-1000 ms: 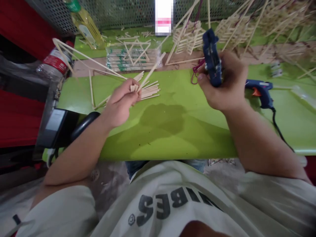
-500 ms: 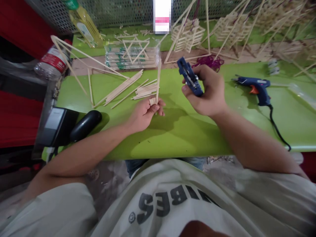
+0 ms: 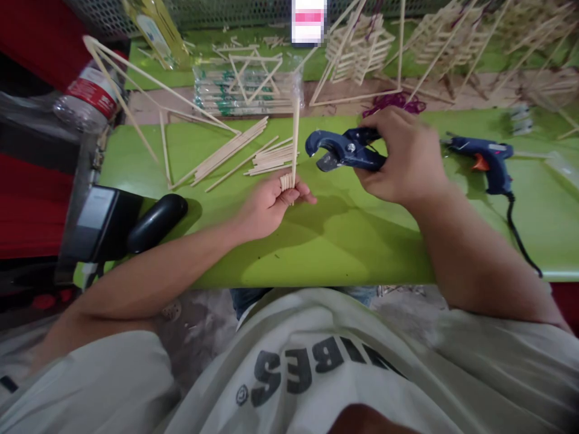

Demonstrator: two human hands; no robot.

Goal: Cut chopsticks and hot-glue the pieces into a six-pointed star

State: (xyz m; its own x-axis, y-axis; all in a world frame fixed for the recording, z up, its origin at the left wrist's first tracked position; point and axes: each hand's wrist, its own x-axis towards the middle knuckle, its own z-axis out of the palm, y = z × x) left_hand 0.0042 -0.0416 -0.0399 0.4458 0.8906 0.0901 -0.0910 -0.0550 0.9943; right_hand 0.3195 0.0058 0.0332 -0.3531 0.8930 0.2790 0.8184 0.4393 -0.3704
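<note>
My left hand [image 3: 271, 206] is closed around several short wooden sticks [image 3: 286, 182] and one long wooden stick [image 3: 295, 138] that stands up from the fist. In my right hand [image 3: 407, 157] is a blue pipe cutter [image 3: 346, 149], gripped by its handles. Its hooked jaw and blade are apart and point left toward the long stick, with a gap between them. Beyond my left hand lie a pile of short sticks [image 3: 274, 158] and a bundle of longer sticks [image 3: 233, 149] on the green table [image 3: 316, 241].
A blue glue gun [image 3: 484, 155] with a black cord lies at the right. Stick structures [image 3: 362, 51] and purple string [image 3: 393, 103] are at the back. Wrapped stick packs [image 3: 212, 96], a triangular stick frame [image 3: 165, 87], bottles [image 3: 90, 99] and a black case [image 3: 158, 223] sit left.
My right hand has turned the cutter from steeply upright to pointing left, its jaws now showing apart. My left hand keeps its hold on the sticks. The view has shifted slightly.
</note>
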